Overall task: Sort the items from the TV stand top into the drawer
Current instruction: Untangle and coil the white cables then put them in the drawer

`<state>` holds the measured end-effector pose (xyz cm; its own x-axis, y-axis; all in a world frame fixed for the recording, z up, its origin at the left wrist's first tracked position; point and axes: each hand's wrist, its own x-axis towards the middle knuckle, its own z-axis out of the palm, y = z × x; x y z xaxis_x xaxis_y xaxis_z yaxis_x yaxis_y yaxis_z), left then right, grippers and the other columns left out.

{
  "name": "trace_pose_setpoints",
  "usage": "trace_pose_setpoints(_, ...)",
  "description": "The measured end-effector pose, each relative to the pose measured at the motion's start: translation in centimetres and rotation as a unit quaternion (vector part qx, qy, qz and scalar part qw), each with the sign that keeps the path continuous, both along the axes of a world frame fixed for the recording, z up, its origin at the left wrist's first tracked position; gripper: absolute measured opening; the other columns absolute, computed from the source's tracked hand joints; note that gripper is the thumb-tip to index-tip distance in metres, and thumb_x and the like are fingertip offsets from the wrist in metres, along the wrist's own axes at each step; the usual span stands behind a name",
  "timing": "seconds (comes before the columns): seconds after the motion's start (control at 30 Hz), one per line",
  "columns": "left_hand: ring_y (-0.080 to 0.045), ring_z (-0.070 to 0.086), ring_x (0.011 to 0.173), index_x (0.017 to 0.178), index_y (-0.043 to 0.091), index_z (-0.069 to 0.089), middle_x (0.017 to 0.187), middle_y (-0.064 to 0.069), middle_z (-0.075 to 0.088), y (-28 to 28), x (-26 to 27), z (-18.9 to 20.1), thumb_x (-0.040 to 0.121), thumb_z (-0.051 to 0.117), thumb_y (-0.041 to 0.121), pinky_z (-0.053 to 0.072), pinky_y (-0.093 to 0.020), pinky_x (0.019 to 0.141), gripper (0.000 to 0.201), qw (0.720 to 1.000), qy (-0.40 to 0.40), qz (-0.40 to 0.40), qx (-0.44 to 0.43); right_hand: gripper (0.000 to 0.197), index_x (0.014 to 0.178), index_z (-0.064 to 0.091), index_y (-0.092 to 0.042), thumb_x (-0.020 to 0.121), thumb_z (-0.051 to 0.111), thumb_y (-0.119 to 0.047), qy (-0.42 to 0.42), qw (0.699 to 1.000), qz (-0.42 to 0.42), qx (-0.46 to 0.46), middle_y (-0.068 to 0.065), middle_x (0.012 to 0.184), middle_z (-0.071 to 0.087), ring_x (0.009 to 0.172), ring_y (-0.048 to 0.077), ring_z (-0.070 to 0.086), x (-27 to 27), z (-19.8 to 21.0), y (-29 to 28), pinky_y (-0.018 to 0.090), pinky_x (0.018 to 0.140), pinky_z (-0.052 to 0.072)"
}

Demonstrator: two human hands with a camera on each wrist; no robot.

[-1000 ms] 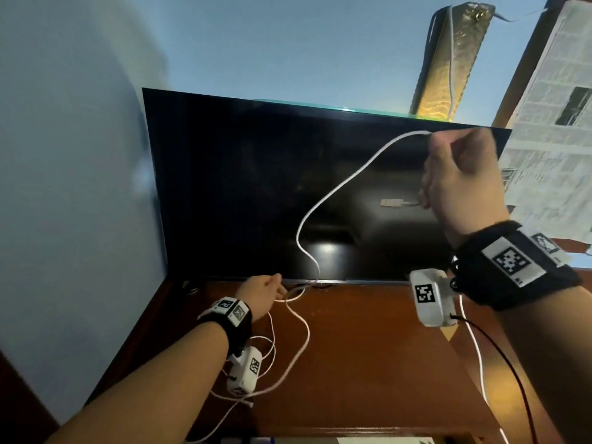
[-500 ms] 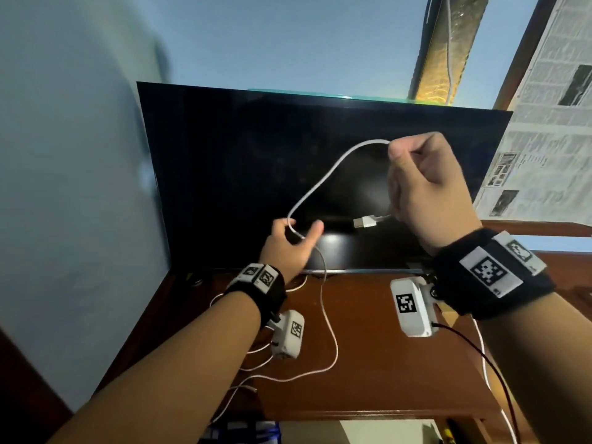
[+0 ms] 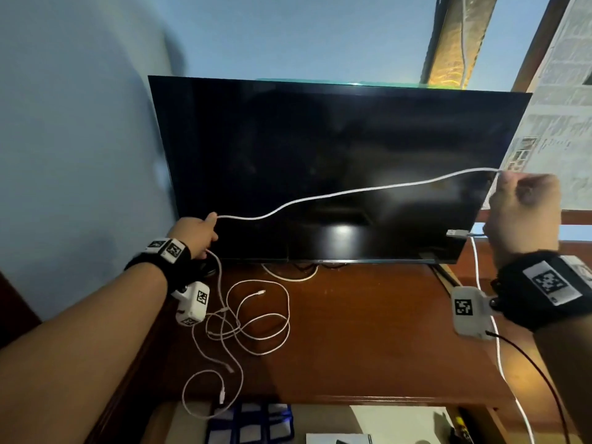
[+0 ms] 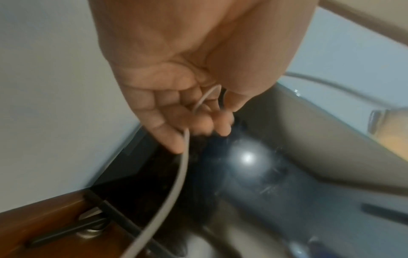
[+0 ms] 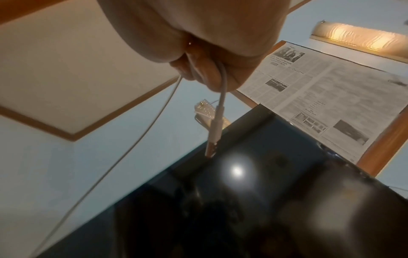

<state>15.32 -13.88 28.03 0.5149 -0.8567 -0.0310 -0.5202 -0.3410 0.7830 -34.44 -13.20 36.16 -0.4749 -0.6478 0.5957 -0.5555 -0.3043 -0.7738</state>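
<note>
A white USB cable [image 3: 352, 192] stretches across the dark TV screen between both hands. My right hand [image 3: 525, 213] grips one end at the screen's right edge, and its USB plug [image 3: 457, 232] sticks out below the fist; the plug [image 5: 213, 139] hangs from the curled fingers in the right wrist view. My left hand [image 3: 197, 233], at the screen's lower left, pinches the cable [image 4: 183, 167], which runs through its fingers [image 4: 174, 129]. The rest of the cable trails down into a loose tangle [image 3: 250, 318] on the brown TV stand top [image 3: 368, 331].
The TV [image 3: 320, 161] stands at the back of the stand against a blue wall. Below the front edge an open drawer shows a blue checked item [image 3: 253, 424] and white paper [image 3: 400, 424]. Newspaper [image 3: 563, 123] covers a window at right.
Both hands have moved apart, the left to the lower left, the right out to the right, pulling the cable into a long span across the screen. More tangled cable now shows on the stand.
</note>
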Motion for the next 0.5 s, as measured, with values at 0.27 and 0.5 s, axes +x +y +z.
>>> trace_pose_setpoints(0.27, -0.015, 0.063, 0.068, 0.077, 0.014, 0.062, 0.072, -0.002, 0.061, 0.8, -4.3, 13.9, 0.101, 0.063, 0.04, 0.062, -0.042, 0.091, 0.035, 0.955, 0.149, -0.103, -0.234, 0.027, 0.115, 0.056, -0.009, 0.107, 0.047, -0.033, 0.043, 0.98, 0.152, 0.124, 0.005, 0.071, 0.067, 0.06, 0.014, 0.062, 8.0, -5.3, 1.8, 0.025, 0.055, 0.045)
trace_pose_setpoints(0.5, -0.01, 0.057, 0.053, 0.075, 0.019, 0.065, 0.056, 0.008, 0.065, 4.6, -6.5, 19.7, 0.088, 0.069, 0.054, 0.059, -0.036, 0.072, 0.038, 0.945, -0.066, -0.181, -0.266, 0.022, 0.094, 0.062, -0.025, 0.107, 0.049, -0.037, 0.061, 0.966, 0.218, 0.126, 0.0, 0.064, 0.069, 0.051, 0.011, 0.062, 12.5, -8.2, 5.3, 0.027, 0.047, 0.049)
